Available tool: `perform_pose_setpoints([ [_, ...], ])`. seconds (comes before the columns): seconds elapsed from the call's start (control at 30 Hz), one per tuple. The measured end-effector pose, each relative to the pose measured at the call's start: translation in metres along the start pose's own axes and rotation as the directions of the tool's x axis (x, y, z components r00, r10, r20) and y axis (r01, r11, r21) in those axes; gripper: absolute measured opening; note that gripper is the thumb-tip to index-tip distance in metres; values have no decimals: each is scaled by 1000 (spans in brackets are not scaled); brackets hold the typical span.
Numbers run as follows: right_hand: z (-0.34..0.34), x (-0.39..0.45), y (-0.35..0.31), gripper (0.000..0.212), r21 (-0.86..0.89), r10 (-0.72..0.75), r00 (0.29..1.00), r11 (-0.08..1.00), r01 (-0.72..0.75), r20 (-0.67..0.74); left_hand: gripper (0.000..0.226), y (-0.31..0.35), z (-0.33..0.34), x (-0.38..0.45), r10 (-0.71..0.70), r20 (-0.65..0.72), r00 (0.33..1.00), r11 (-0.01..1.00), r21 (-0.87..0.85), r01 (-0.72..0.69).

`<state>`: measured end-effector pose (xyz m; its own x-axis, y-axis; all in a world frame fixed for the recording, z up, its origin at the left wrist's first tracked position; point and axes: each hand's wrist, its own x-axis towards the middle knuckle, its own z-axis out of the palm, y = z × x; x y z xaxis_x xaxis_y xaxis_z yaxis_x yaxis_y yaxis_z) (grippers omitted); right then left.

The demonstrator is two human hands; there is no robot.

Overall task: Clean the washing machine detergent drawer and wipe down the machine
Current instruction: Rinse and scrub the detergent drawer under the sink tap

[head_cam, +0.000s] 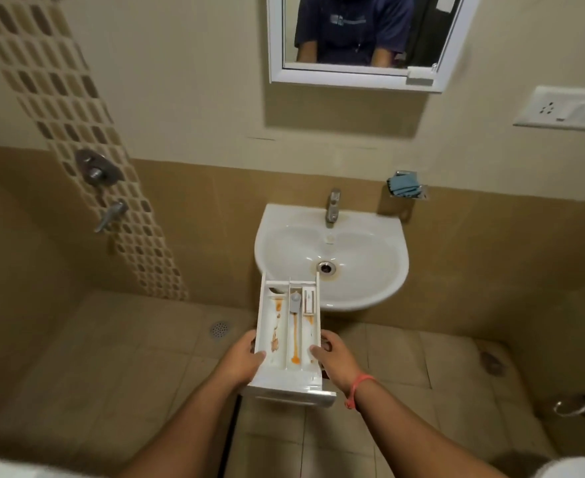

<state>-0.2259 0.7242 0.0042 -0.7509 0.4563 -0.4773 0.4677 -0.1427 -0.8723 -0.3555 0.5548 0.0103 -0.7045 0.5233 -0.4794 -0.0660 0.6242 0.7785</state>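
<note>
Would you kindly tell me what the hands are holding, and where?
Both hands, left and right, hold the detergent drawer by its long sides, near the front panel.

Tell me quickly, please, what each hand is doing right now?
Left hand: closed on the left side of the detergent drawer.
Right hand: closed on the drawer's right side, thumb inside.

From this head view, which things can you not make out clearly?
- Underside of the detergent drawer: hidden by its own body.
- Fingers of the left hand and right hand: partly behind the drawer walls.
- Blue item in the wall holder: too small to identify.
- Washing machine: outside the frame.
</note>
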Motion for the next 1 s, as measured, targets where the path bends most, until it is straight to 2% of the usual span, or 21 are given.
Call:
perform_pose_setpoints([
  [0.2,-39,63,-49,25,122,-23,994,992,36,-104,38,76,-7,75,95,-11,995,989,119,-93],
  [0.33,-50,108,-73,25,179,1,990,984,24,-140,42,123,-22,133,166,36,985,956,240,-170],
  [0.5,-49,148,-96,23,422,110,970,907,-9,-217,43,169,-39,213,237,92,967,858,447,-252],
  [0.6,-46,169,-103,25,534,199,940,845,-22,-276,36,192,-42,250,218,52,975,909,354,-222],
  [0.73,-43,192,-100,27,666,325,895,745,-43,-306,49,202,-31,279,234,-63,970,946,244,-213],
  [0.83,-43,212,-94,29,731,387,882,678,-73,-271,69,196,-17,287,82,-123,989,996,37,-78],
  [0.93,-45,224,-93,24,758,413,881,644,-101,-233,79,187,-3,288,-63,24,998,988,-137,66],
  [1.0,-46,234,-89,23,763,413,890,634,-128,-194,72,180,4,292,-93,108,990,981,-161,110],
])
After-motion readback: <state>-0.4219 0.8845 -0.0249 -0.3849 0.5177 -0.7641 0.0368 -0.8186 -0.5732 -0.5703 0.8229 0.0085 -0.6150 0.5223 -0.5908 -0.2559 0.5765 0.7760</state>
